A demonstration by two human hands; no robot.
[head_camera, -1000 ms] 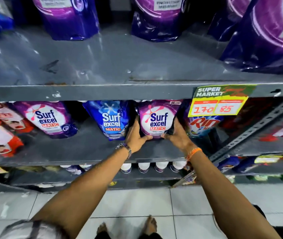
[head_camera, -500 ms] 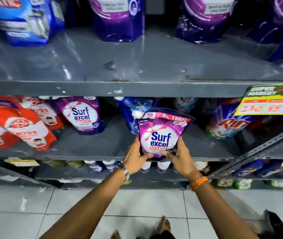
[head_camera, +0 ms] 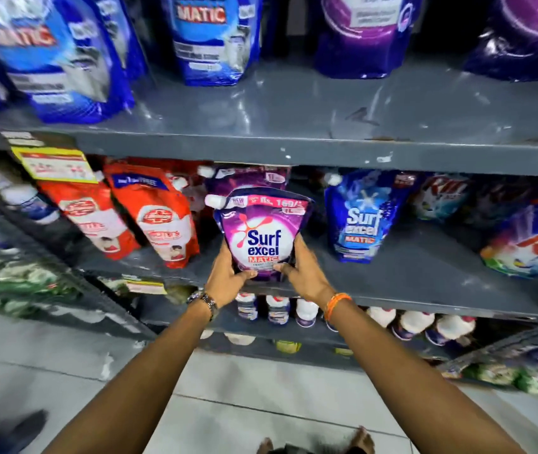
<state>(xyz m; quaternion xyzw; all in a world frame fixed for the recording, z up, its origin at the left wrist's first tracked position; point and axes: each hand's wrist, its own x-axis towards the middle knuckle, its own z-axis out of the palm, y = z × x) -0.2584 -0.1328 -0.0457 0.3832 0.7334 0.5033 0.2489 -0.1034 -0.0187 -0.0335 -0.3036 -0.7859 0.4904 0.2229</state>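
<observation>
A purple Surf Excel Matic pouch (head_camera: 262, 232) with a white cap stands upright at the front of the middle grey shelf (head_camera: 408, 283). My left hand (head_camera: 225, 278) grips its lower left corner, thumb across the front. My right hand (head_camera: 305, 271) grips its lower right side, fingers behind the pouch. Another purple pouch (head_camera: 248, 178) stands just behind it, mostly hidden.
Red pouches (head_camera: 159, 221) stand to the left, a blue Surf Excel pouch (head_camera: 359, 217) and Rin packs (head_camera: 529, 247) to the right. Blue and purple pouches (head_camera: 359, 34) fill the upper shelf. White-capped bottles (head_camera: 277, 309) line the lower shelf. My feet show on the tiled floor (head_camera: 261, 388).
I have carried the purple pouch out of its spot beside the blue pouch and leftward along the shelf, in front of another purple pouch. Both hands stay on it.
</observation>
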